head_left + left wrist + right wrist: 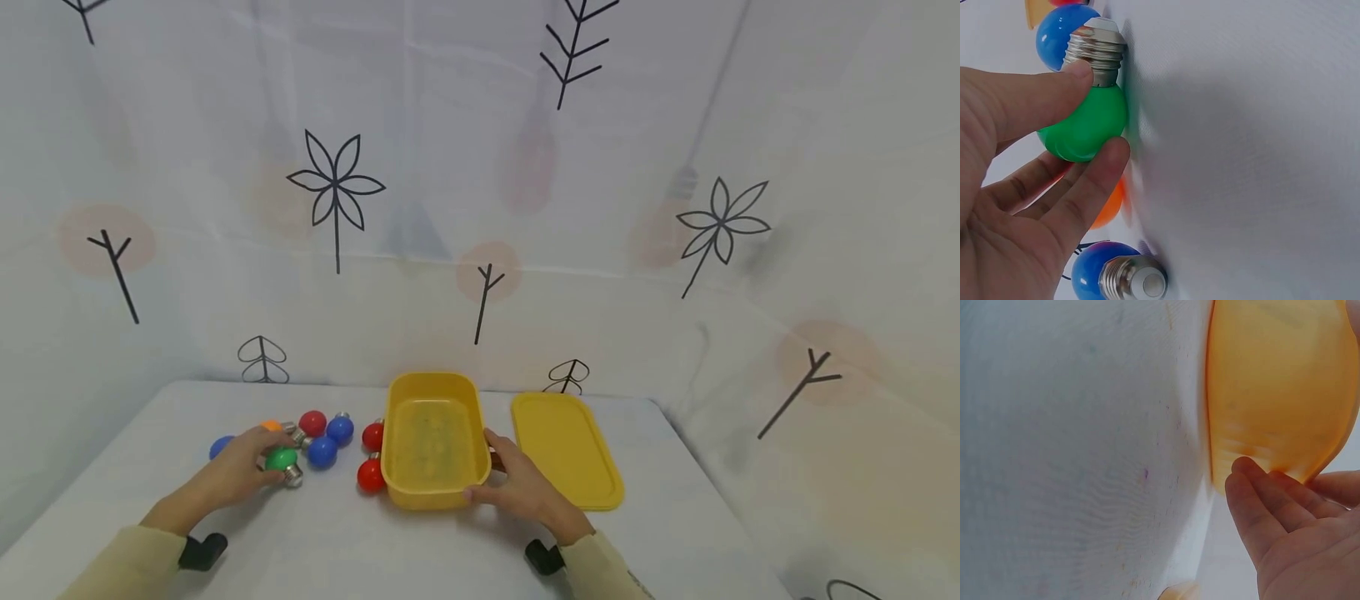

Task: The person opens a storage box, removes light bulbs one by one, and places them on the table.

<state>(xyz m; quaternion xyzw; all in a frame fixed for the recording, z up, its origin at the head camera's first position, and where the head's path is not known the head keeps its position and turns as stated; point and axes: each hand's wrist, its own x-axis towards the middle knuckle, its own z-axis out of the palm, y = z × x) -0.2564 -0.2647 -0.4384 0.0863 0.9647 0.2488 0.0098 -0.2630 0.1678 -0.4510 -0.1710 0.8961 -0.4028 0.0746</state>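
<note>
My left hand pinches a green light bulb between thumb and fingers. In the left wrist view the thumb lies by the bulb's silver screw base, and a fingertip touches the green globe. Close around that hand lie an orange bulb and a blue bulb. My right hand holds the near right corner of a yellow box, thumb at the front and fingers along the side wall. From the right wrist, the fingers show against the box's outer wall.
Two red bulbs sit against the box's left side. Between them and my left hand lie blue bulbs and another red bulb. A flat yellow lid lies right of the box. A printed white cloth hangs behind the table.
</note>
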